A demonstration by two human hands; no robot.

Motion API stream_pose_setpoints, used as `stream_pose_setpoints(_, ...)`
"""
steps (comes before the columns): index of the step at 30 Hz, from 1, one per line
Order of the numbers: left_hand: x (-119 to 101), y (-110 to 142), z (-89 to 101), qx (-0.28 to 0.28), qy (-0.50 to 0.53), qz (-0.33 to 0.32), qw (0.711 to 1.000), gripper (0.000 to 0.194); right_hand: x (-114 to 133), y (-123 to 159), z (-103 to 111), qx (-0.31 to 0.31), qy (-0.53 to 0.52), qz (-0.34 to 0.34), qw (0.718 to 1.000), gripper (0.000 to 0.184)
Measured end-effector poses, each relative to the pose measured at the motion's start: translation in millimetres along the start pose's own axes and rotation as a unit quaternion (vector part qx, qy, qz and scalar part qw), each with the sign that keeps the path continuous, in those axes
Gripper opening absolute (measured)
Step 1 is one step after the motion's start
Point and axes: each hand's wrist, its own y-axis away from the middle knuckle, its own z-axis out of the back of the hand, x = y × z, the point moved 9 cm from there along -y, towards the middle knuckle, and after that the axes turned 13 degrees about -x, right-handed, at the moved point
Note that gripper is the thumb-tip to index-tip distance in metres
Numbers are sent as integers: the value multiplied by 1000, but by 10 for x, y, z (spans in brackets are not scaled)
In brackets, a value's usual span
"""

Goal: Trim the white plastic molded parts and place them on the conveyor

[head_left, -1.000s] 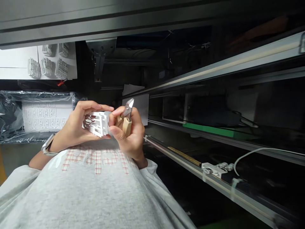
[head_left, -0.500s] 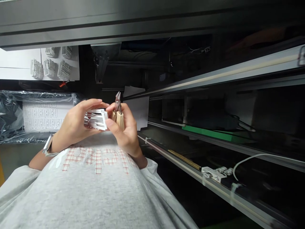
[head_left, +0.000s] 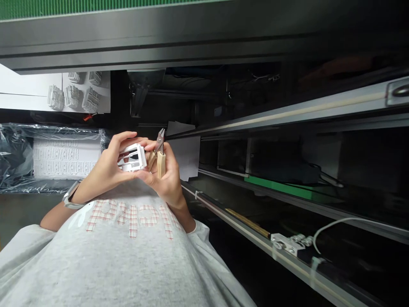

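In front of my chest, my left hand (head_left: pixel 111 160) is closed around a white plastic frame (head_left: pixel 140 157) with open slots. My right hand (head_left: pixel 171 177) holds a pair of side cutters (head_left: pixel 161 160) with pale handles, their metal jaws pointing up and away from the frame. The cutters' handles lie across the palm and stand a little apart. The thumb of my right hand rests by the lower edge of the white frame, and its fingertips are near the upper edge. Part of the frame is hidden by my left fingers.
A plastic-lined box (head_left: pixel 67 157) with rows of flat white parts stands at the left. Behind it, several stacks of white parts (head_left: pixel 73 96) sit on a white sheet. A metal beam (head_left: pixel 128 42) crosses the top; rails (head_left: pixel 287 108) run along the right.
The white frame has turned so that its slotted face shows more. The cutters have tilted slightly to the right. The whole view has shifted a little.
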Motion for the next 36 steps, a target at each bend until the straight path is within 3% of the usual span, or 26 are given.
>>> stream_pose_setpoints(3, 254, 31, -92, 32, 44, 93, 994, 78, -167, -38, -41, 28, -33, -29, 999, 54)
stream_pose_setpoints(6, 421, 41, -108, 21, 53, 113, 992, 69, -339, -116, -20, 14, -18, -52, 998, 54)
stream_pose_setpoints(11, 646, 86, -96, 10, 124, 161, 979, 86, -546, -263, -45, 17, -14, -78, 997, 56)
stream_pose_setpoints(13, 705, 110, -45, 4, 149, 184, 972, 84, -602, -313, -59, 19, -23, -94, 995, 57)
stream_pose_setpoints(16, 738, 136, 72, -11, 160, 205, 965, 68, -681, -358, -60, 10, -28, -131, 991, 61)
stream_pose_setpoints(19, 744, 166, 144, 4, 105, 225, 969, 57, -731, -359, -86, 14, -39, -160, 986, 61)
stream_pose_setpoints(23, 734, 190, 183, 28, 45, 231, 972, 55, -811, -335, -84, 9, -38, -187, 982, 61)
stream_pose_setpoints(36, 748, 170, 192, 47, 11, 240, 969, 59, -898, -321, -65, -12, -52, -213, 976, 62)
